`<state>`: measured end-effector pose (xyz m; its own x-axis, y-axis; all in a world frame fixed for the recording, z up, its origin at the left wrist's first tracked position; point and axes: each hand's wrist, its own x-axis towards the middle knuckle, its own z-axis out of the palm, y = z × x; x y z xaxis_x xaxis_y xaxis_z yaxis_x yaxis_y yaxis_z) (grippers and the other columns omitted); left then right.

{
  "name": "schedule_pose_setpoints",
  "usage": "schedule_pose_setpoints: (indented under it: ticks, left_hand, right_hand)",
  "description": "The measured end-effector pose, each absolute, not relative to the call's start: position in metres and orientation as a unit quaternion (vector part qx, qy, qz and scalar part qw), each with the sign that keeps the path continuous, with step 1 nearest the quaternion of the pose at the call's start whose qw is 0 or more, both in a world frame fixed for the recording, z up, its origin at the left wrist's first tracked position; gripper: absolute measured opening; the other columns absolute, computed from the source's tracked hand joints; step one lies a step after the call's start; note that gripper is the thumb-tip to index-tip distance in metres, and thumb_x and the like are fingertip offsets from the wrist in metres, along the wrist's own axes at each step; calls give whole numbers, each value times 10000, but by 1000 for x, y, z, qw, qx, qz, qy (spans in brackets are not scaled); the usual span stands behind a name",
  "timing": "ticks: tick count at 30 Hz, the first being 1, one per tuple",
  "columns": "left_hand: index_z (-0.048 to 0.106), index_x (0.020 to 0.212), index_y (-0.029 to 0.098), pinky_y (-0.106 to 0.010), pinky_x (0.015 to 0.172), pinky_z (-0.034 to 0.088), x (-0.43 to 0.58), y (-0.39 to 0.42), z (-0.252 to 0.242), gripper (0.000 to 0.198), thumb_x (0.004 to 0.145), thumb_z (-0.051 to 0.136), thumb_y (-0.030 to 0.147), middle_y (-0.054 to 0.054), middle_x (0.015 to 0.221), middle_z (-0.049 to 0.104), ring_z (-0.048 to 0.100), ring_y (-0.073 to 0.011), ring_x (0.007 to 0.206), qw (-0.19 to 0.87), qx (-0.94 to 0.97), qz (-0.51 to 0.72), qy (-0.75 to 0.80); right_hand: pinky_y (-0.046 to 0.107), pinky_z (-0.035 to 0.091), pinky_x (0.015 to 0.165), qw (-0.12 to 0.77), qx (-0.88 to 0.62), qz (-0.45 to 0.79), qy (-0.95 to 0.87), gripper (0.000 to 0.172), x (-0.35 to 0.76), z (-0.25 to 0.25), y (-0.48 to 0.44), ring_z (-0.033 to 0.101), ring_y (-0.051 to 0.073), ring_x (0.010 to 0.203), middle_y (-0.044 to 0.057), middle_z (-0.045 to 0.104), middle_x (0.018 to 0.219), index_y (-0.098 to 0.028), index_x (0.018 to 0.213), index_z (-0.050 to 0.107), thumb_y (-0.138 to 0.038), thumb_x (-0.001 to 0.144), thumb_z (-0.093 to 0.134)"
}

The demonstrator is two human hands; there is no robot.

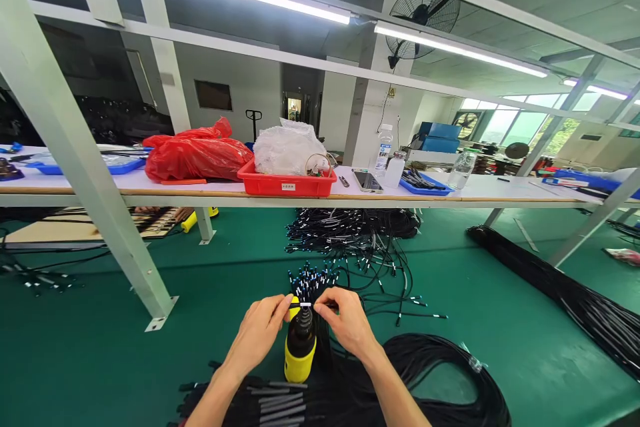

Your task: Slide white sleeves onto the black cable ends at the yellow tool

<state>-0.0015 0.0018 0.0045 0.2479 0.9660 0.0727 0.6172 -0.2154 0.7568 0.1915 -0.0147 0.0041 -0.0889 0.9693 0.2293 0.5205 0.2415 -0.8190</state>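
Between my two hands a thin black cable with a short white sleeve (305, 305) is stretched level. Its left end is pinched in the closed fingers of my left hand (261, 328). My right hand (349, 325) pinches it on the other side. Right below the sleeve stands a yellow and black heat gun (300, 363), upright, with a coiled nozzle pointing up; whether the sleeve touches the nozzle I cannot tell. Just behind it is a bunch of black cable ends with white and blue tips (313, 278). Black cables with grey sleeves (283, 407) lie in front, below my wrists.
A white bench (225, 201) runs across ahead, bearing a red bin (287, 185), a red bag (197, 153), a phone (367, 180) and bottles. Cable piles (350, 230) lie beneath it. A coiled bundle (450, 353) is at right; a bench leg (120, 213) slants at left.
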Motion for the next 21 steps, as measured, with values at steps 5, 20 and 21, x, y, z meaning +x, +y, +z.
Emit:
schedule_pose_setpoints:
  ticks: [5, 20, 21]
  left_hand:
    - [487, 629, 213, -253, 558, 290, -2, 5, 0, 450, 911, 360, 540, 48, 554, 451, 424, -153, 560, 318, 735, 293, 522]
    - [561, 809, 211, -249, 606, 342, -3, 9, -6, 242, 880, 464, 420, 23, 704, 555, 488, -169, 660, 330, 734, 326, 496]
    - [560, 813, 212, -250, 614, 345, -3, 9, -6, 230, 879, 467, 412, 21, 716, 560, 493, -170, 673, 328, 735, 327, 495]
  right_hand:
    - [205, 424, 619, 408, -542, 290, -675, 137, 190, 1, -14, 617, 136, 664, 7, 690, 703, -177, 710, 707, -145, 796, 606]
    - [208, 439, 625, 424, -553, 297, -653, 92, 190, -3, -8, 618, 139, 659, 9, 682, 694, -163, 693, 685, -103, 740, 633]
    - [208, 440, 628, 424, -554, 297, -652, 91, 190, -3, -8, 618, 139, 661, 9, 682, 696, -163, 693, 684, -101, 738, 634]
